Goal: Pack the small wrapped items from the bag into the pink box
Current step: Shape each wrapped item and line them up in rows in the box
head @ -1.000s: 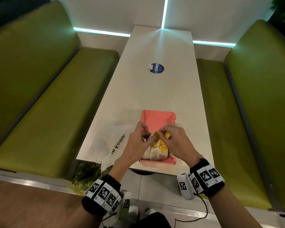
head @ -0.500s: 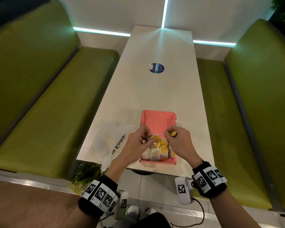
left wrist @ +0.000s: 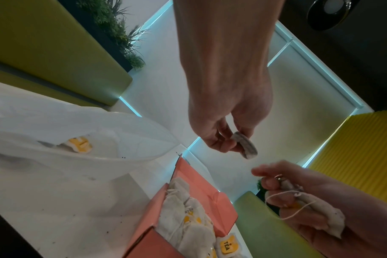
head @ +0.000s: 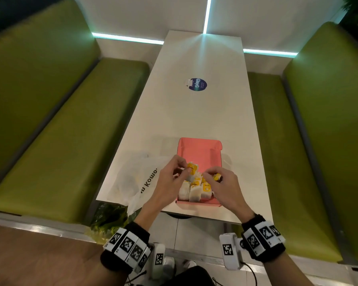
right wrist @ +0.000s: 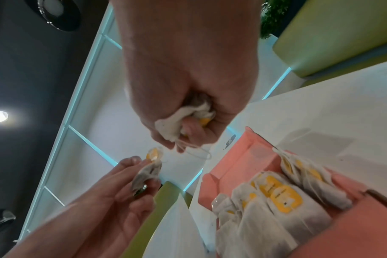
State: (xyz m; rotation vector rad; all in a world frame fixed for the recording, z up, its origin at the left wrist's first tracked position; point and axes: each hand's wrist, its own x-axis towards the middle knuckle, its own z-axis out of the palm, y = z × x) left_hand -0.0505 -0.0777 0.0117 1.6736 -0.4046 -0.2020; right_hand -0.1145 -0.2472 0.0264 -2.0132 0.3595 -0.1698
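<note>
The pink box (head: 198, 148) lies open near the table's front edge, with several white tea bags with yellow tags (head: 195, 189) standing in its near half. My left hand (head: 180, 169) pinches one tea bag (head: 191, 170) above the box's left side; the left wrist view shows the same tea bag (left wrist: 245, 145) between thumb and fingers. My right hand (head: 210, 177) grips another tea bag (head: 217, 177) over the box's right side, crumpled in the curled fingers (right wrist: 188, 129) with its string hanging. The white plastic bag (head: 136, 178) lies left of the box.
One more tagged tea bag (left wrist: 80, 144) shows through the plastic bag (left wrist: 55, 125). A round blue sticker (head: 197, 84) marks the middle of the white table (head: 194, 112). Green benches (head: 60, 131) flank both sides. The table's near edge runs just under the box.
The hands, together over the box a second ago, have drawn apart. Each now holds its own tea bag, the left one slightly raised, the right one off to the right.
</note>
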